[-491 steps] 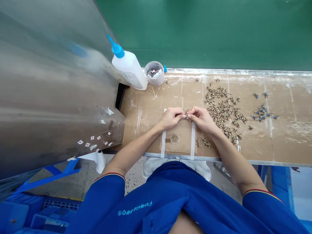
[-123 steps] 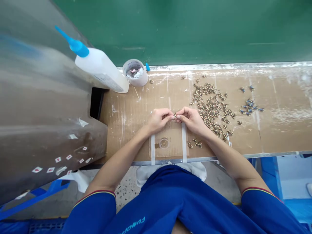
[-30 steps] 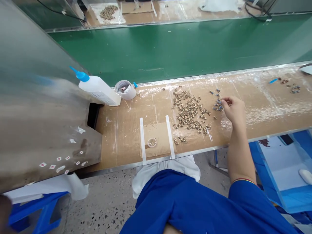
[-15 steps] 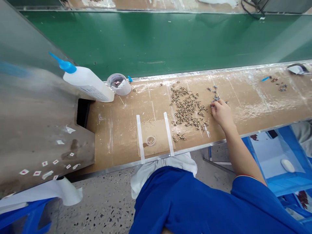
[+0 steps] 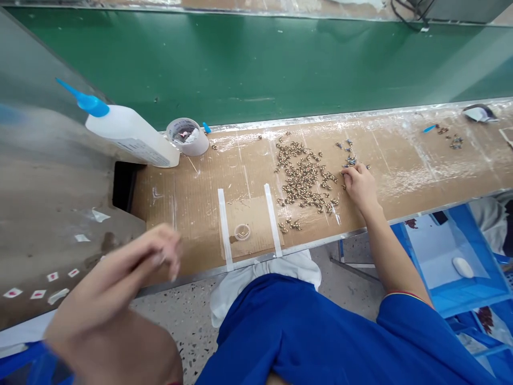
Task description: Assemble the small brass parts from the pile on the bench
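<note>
My right hand [image 5: 359, 186] rests on the bench with its fingertips pinched together, beside a few small blue-and-metal pieces [image 5: 351, 160]. Whatever lies between those fingertips is too small to name. Just left of it spreads a heap of small brass-coloured metal pieces [image 5: 303, 179]. My left hand [image 5: 150, 256] hangs over the bench's front left edge, smeared by motion, its fingers partly curled; I cannot make out anything in it. Between the hands, a small clear round dish [image 5: 242, 232] sits on a cardboard piece [image 5: 256, 214] edged by two white tape strips.
A white bottle with a blue nozzle [image 5: 128, 133] leans at the left near a tape roll [image 5: 188, 137] holding scraps. A metal housing [image 5: 60, 214] bounds the left side. Behind runs a green belt [image 5: 248, 69]. Blue trays [image 5: 452, 302] stand at lower right.
My left hand has come into view from the lower left. The right hand stays by the blue pieces, fingers still together. The view has shifted slightly.
</note>
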Motion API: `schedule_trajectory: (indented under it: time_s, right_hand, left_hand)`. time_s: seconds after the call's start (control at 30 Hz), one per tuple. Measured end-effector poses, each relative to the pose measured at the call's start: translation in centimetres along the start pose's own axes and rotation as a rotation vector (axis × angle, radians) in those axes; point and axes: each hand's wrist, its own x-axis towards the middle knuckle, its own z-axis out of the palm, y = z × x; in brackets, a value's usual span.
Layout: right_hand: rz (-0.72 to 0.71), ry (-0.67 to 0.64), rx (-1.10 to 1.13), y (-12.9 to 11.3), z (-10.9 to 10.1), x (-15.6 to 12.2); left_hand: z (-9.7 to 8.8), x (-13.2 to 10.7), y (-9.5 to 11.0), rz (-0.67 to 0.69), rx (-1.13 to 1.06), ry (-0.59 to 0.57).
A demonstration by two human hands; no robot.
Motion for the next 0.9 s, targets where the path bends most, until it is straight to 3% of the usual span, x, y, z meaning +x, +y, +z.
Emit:
schedule_trajectory:
  time_s: [0.17, 0.23, 0.3, 0.43, 0.53, 0.7, 0.9]
  right_hand:
    - [0.069, 0.046, 0.146, 0.0, -1.8, 0.3]
    - [0.103, 0.113, 0.183, -0.1, -2.9, 1.0]
    - [0.135, 0.177, 0.218, -0.2, -3.9, 2.1]
    - [0.188, 0.25, 0.229, -0.5, -4.8, 4.7]
    - [0.205, 0.203, 0.15, -0.2, -4.1, 5.9]
    - [0.167, 0.003, 0.074, 0.9, -1.5, 5.1]
    - [0.175, -0.032, 0.107, 1.7, -0.8, 3.6]
  left_hand:
    - [1.7, 11.3, -4.7, -0.235, -0.253, 0.136]
    - [2.7, 14.3, -6.2, -0.31, -0.261, 0.18]
    - [3.7, 15.9, -7.2, -0.316, -0.26, 0.203]
    - [4.9, 15.9, -7.8, -0.208, -0.227, 0.28]
    - [5.2, 15.1, -8.1, -0.175, -0.194, 0.324]
    - [5.0, 14.8, -8.8, -0.189, -0.247, 0.316]
    - [4.6, 14.9, -9.3, -0.213, -0.276, 0.317]
